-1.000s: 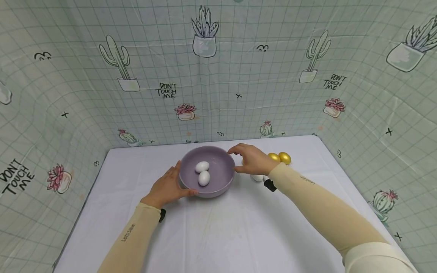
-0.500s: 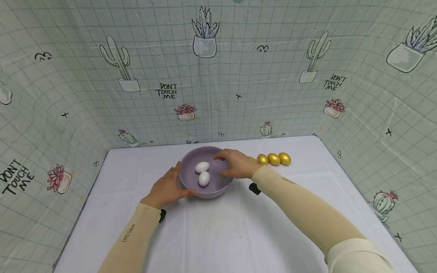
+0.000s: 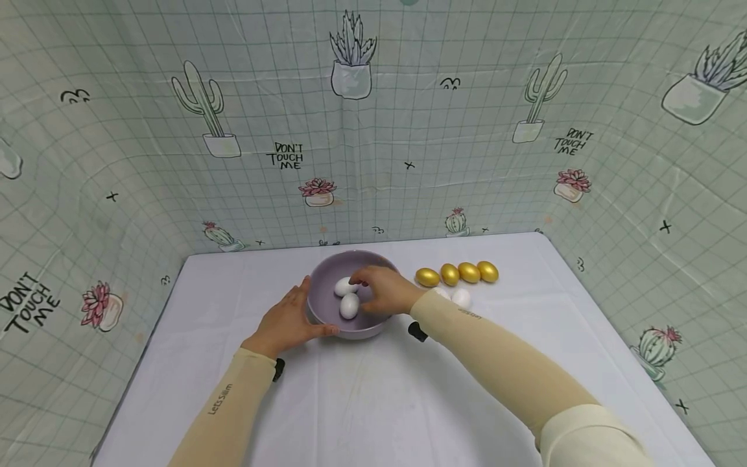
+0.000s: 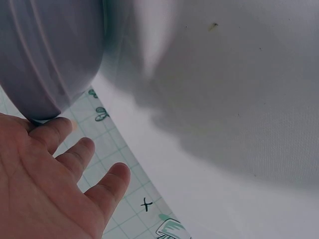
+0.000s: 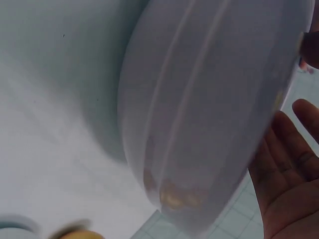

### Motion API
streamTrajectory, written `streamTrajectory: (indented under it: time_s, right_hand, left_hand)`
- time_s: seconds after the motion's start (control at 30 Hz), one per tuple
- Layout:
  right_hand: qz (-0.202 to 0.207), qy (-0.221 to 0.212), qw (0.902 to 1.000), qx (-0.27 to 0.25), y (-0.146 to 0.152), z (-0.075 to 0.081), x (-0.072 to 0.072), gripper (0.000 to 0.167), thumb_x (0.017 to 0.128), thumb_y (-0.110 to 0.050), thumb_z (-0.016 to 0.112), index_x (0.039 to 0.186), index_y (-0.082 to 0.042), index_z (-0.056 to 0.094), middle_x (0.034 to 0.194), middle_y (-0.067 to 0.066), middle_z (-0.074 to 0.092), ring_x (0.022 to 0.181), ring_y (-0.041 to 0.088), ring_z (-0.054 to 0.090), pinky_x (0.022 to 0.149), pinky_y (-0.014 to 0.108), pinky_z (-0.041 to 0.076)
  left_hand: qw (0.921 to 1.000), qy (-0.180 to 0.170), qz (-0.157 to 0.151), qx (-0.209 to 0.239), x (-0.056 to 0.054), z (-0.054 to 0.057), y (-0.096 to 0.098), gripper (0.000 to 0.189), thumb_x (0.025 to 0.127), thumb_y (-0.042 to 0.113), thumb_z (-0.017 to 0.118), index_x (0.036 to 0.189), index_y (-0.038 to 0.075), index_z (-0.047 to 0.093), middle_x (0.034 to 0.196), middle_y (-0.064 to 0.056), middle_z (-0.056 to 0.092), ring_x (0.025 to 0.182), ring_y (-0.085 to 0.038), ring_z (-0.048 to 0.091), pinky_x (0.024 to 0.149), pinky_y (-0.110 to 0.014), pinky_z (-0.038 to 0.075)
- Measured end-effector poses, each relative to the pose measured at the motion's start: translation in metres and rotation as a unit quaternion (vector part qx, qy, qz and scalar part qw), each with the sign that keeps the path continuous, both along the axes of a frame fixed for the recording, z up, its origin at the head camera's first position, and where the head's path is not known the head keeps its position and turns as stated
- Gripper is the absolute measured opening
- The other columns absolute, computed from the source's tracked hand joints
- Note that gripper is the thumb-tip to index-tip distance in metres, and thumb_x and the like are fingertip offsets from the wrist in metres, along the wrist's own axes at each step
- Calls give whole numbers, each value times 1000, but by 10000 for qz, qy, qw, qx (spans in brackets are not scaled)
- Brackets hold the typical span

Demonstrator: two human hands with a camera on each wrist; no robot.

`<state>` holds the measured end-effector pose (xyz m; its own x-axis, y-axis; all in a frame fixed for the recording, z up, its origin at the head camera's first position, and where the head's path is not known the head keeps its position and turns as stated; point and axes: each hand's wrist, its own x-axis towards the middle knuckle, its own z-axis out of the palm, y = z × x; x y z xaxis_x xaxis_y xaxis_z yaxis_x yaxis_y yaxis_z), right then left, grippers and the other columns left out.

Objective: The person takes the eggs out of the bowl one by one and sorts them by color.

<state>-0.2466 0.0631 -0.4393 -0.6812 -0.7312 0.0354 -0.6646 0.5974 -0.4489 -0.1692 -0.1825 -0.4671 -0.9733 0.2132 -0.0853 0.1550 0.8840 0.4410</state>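
Observation:
A purple bowl (image 3: 334,266) stands on the white-covered table with two white eggs (image 3: 349,306) side by side inside it. My left hand (image 3: 286,323) rests against the bowl's left side, fingers spread along the wall and thumb at the near rim. Up close in the left wrist view, its fingers (image 4: 107,186) reach out below the rim of the bowl (image 4: 50,55). My right hand (image 3: 385,290) reaches over the right rim into the bowl, thumb and fingers apart close to the two eggs. Seen from the right wrist, the bowl wall (image 5: 199,114) hides both eggs.
Several gold eggs (image 3: 449,274) lie in a row right of the bowl. In front of them are white eggs (image 3: 461,299), partly hidden by my right sleeve (image 3: 496,353). A cactus-print cloth (image 3: 373,143) hangs around the back and sides of the table (image 3: 350,415).
My right hand has moved left from beside the bowl, over its right rim and in toward the two white eggs. White eggs on the table show again behind the forearm. My left hand stays put.

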Motion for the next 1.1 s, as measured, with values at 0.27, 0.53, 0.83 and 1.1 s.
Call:
streamTrajectory:
  time_s: [0.27, 0.53, 0.83, 1.1]
  right_hand:
    - [3, -37, 9995, 311, -7, -9, -1, 50, 83, -19, 81, 128, -7, 63, 126, 4, 63, 115, 18, 59, 99, 33, 45]
    - [153, -55, 9991, 382, -9, -13, 1, 50, 84, -19, 81, 129, -6, 64, 125, 6, 63, 113, 19, 58, 98, 34, 45]
    - [259, 49, 9982, 535, -12, -16, 1, 49, 85, -21, 79, 129, -6, 64, 121, 7, 64, 112, 18, 58, 98, 33, 45]
    - [229, 20, 9980, 597, -14, -17, 2, 42, 84, -23, 79, 123, -8, 68, 114, 4, 63, 98, 14, 56, 87, 29, 47]
  left_hand:
    - [10000, 30, -4, 25, 0, -1, 1, 135, 69, 82, 67, 160, 2, 7, 159, -23, 26, 146, -40, 23, 111, -57, 30]
    - [10000, 78, -33, 5, 0, -3, 0, 136, 69, 84, 65, 160, 2, 7, 159, -24, 26, 146, -39, 23, 111, -57, 30]
    - [9999, 118, -19, 23, 0, -2, 1, 135, 69, 84, 65, 160, 2, 7, 159, -23, 26, 147, -39, 23, 110, -57, 31]
    - [9999, 113, -12, 16, 0, -2, 0, 135, 69, 83, 66, 160, 2, 7, 159, -23, 26, 147, -39, 23, 110, -57, 31]
